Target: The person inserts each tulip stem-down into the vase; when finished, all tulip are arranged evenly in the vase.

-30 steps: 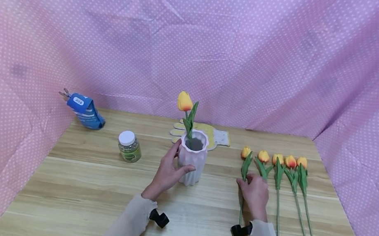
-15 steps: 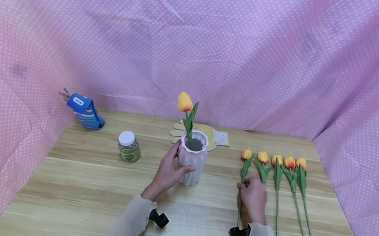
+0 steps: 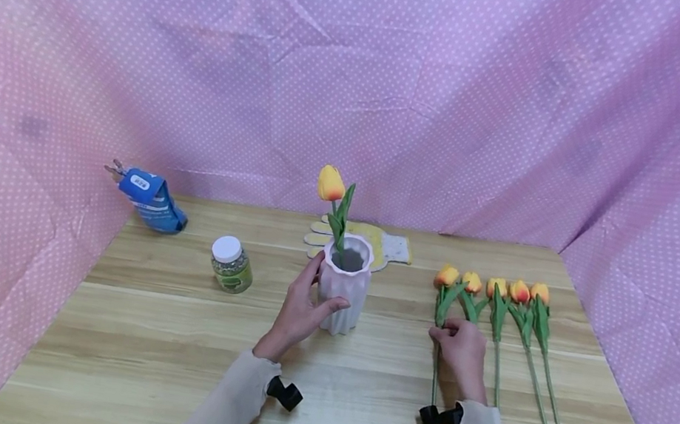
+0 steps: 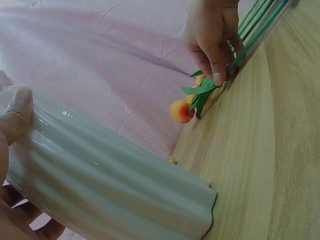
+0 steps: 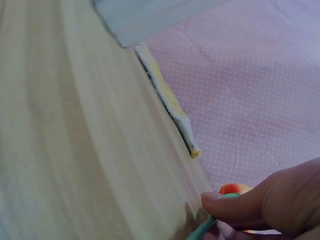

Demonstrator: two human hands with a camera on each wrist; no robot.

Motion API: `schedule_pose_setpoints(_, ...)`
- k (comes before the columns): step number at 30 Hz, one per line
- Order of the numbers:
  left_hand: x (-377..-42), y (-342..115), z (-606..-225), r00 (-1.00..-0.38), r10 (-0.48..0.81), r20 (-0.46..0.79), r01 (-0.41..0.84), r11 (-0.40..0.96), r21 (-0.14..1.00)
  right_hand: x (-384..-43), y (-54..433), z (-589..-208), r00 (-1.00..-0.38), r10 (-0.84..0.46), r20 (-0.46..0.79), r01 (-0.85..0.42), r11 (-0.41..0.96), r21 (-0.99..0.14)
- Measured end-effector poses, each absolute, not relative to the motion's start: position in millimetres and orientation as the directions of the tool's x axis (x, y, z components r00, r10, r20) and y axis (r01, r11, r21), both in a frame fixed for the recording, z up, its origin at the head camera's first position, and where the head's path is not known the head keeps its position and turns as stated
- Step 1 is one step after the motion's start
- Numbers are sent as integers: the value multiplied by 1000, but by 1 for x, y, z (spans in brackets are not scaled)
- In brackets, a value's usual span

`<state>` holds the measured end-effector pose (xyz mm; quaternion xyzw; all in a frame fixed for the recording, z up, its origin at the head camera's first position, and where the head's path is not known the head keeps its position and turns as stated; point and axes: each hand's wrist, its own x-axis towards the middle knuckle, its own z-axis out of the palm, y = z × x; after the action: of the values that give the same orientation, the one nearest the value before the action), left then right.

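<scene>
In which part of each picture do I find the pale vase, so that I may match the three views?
Head: the vase is near the middle, gripped by the left hand.
Left wrist: the vase fills the lower left, slanting across the frame.
Right wrist: only the vase's lower end shows, at the top edge.
Shared landmark: the right hand, visible in all three.

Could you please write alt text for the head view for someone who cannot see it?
A person's left hand holds a pale fluted vase containing one yellow-orange tulip, while the right hand pinches another tulip, with four more lying beside it on a wooden table. A yellow-and-white glove lies behind the vase; a lidded jar and blue pouch are further left.
</scene>
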<state>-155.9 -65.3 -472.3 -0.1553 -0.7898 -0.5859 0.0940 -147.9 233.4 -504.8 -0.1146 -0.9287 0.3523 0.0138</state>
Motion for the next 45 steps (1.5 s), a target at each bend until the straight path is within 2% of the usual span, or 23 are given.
schedule_pose_setpoints(7, -156, -65, -471, -938, 131, 322, 346, 266, 900, -152, 238, -504, -965, 211, -155, 254, 600, -759)
schedule_pose_setpoints(13, -157, -64, -471, -938, 133, 320, 345, 264, 901, -154, 240, -502, -941, 202, -270, 329, 375, -866)
schedule_pose_setpoints(18, -157, -64, -470, -940, 130, 315, 339, 266, 902, -154, 241, -496, -931, 169, -324, 356, 215, -909)
schedule_pose_setpoints(35, -156, -65, -470, -939, 133, 316, 341, 272, 900, -150, 252, -488, -942, 52, -331, 323, -122, -939)
schedule_pose_setpoints(45, -156, -65, -471, -940, 134, 314, 340, 274, 900, -149, 255, -484, -960, -66, -271, 279, -265, -923)
